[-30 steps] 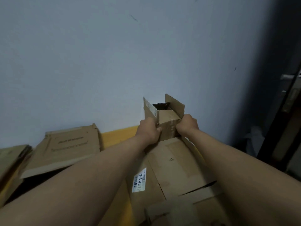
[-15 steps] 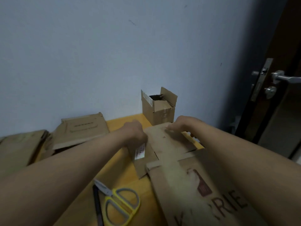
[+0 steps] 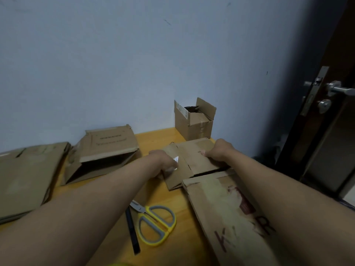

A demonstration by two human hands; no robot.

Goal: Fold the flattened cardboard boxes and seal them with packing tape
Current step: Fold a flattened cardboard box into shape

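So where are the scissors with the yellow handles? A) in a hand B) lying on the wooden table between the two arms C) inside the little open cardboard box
B: the yellow-handled scissors lie on the orange wooden table between the forearms, beside a black pen.

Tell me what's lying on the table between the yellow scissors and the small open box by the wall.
In the head view, the flattened cardboard box lies between the scissors and the small open box, with the left hand and right hand on it.
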